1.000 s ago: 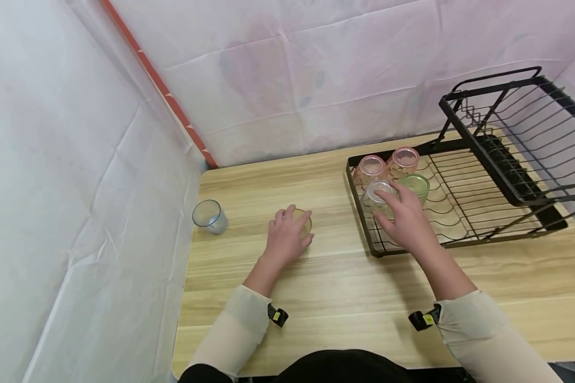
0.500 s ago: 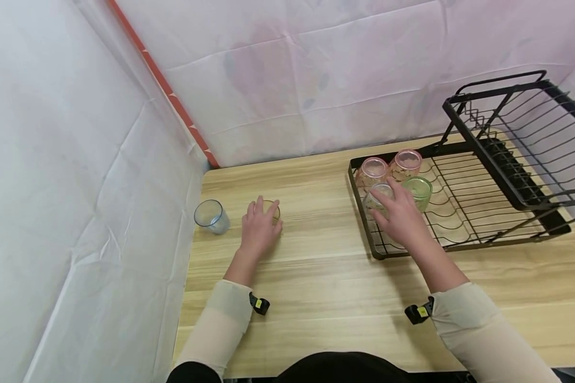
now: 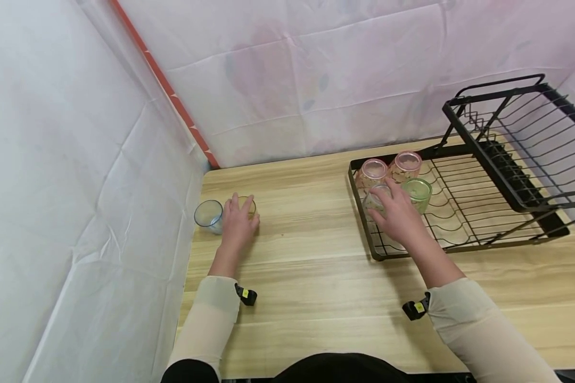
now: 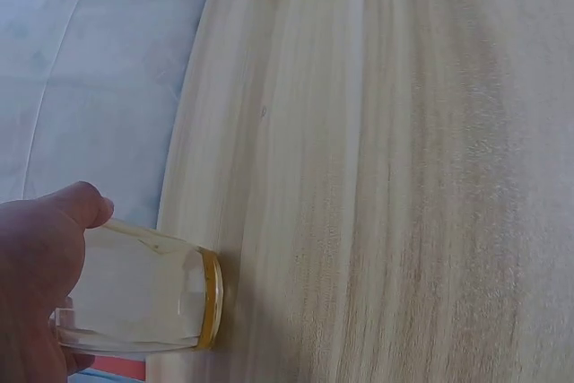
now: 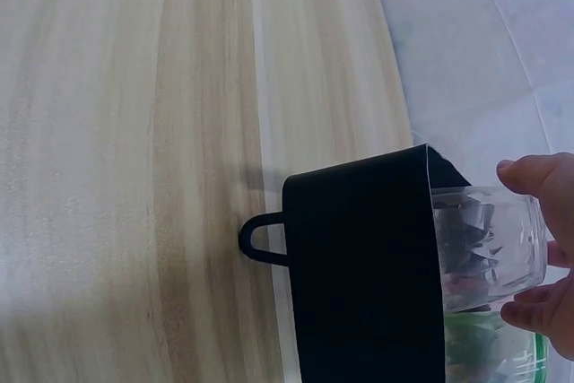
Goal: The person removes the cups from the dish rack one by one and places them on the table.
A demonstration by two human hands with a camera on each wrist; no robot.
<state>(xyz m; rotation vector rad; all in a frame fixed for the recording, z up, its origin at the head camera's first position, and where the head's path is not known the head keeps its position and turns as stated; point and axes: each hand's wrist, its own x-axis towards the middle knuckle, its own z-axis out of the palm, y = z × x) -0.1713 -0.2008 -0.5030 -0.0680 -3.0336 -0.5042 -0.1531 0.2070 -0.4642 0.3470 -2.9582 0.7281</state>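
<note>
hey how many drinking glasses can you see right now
6. A blue glass and a yellow-rimmed glass under the left hand stand on the wooden table. Two pink glasses, a green glass and a clear glass gripped by the right hand sit in the black wire rack.

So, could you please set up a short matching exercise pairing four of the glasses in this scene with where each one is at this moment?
Things:
1. yellow-rimmed glass
2. blue glass
3. clear glass
4. green glass

Places:
A. in the dish rack, untouched, right of the right hand's glass
B. in the rack, gripped by the right hand
C. on the table, free, nearest the left wall
D. on the table, held by the left hand

Pairs: 1-D, 2-C, 3-B, 4-A
</note>
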